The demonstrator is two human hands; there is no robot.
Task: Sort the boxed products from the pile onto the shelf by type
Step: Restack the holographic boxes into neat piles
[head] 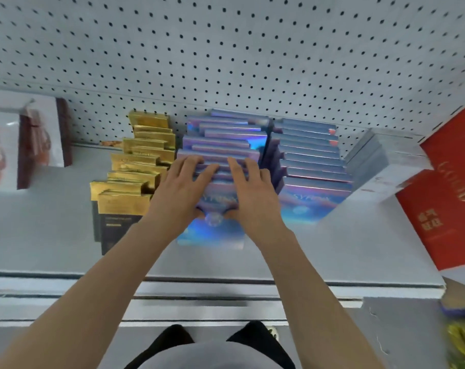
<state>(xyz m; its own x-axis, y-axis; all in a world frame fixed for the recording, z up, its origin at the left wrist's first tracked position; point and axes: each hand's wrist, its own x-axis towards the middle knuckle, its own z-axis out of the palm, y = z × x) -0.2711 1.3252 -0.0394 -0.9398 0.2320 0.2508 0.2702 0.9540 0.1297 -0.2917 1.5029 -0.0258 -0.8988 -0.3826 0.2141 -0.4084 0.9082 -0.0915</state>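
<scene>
Your left hand [185, 187] and right hand [248, 189] lie side by side on top of the middle row of shiny blue boxes [220, 145] on the white shelf [53, 230]. Fingers reach flat over the tops, thumbs press the front box. Gold boxes [135, 166] stand just left, more blue boxes [311, 161] just right.

On the shelf [53, 235] three rows of upright boxes stand side by side, running back to the pegboard [226, 49]. The left row [135, 166] is beside the middle row [220, 139], and the right row [311, 161] is just right of that. Both hands, left hand [181, 187] and right hand [252, 190], rest on the front of the middle row. A large box [444, 187] leans at the far right; a packet [32, 139] stands at the far left.
</scene>
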